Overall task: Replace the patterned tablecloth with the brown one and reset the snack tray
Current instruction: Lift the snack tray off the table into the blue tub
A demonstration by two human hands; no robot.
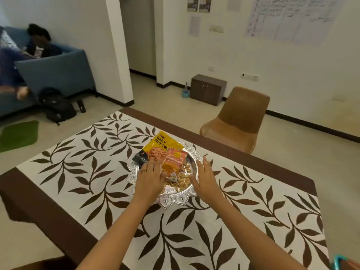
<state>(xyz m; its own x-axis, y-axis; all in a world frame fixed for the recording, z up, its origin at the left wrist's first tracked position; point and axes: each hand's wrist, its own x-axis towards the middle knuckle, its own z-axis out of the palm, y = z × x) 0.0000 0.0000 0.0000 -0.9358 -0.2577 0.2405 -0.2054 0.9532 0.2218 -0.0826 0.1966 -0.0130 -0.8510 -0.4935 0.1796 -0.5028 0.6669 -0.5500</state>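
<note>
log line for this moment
left hand: touching snack packets | right hand: on silver tray rim | tray on patterned tablecloth

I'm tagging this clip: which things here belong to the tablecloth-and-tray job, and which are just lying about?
Job: patterned tablecloth, silver tray, yellow nut packet, orange packet, loose nuts, left hand, right hand.
Lying about: brown chair, backpack, cabinet, green mat.

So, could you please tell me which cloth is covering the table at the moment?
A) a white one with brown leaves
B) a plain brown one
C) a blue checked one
A: the tablecloth lying under the silver tray is white with a brown leaf print and a brown border.
</note>
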